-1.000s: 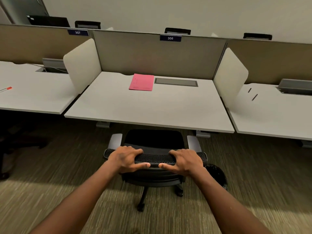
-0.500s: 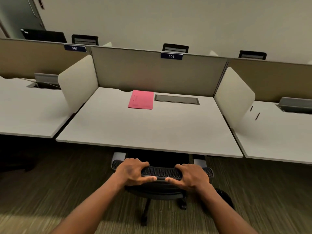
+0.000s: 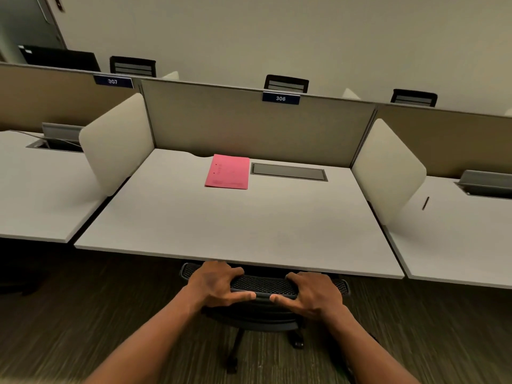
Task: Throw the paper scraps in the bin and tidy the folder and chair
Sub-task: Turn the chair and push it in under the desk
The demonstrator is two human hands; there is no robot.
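1. The black chair (image 3: pixel 263 286) stands at the near edge of the desk (image 3: pixel 235 225), its seat hidden under the desktop and only the top of its mesh backrest and part of its wheeled base in view.
2. The left hand (image 3: pixel 216 284) grips the left part of the backrest's top rail: fingers curl over the far side, and the thumb lies along the near side, pointing inward.
3. The right hand (image 3: pixel 310 293) grips the right part of the same rail in a mirrored hold, fingers wrapped over the top and thumb stretched inward along the near face.
4. The two thumb tips lie close together near the middle of the rail without touching.
5. The pink folder (image 3: pixel 227 171) lies flat and closed at the back of the desk, just left of the grey cable hatch (image 3: pixel 289 172) set in the desktop, near the rear partition (image 3: pixel 249 126).
6. A blue label reading 306 (image 3: pixel 280 98) sits on the top edge of that partition, above the hatch.
7. White side screens stand at the desk's left and right edges, dividing it from the neighbouring desks.
8. Striped dark carpet (image 3: pixel 83 314) covers the floor beneath the chair.
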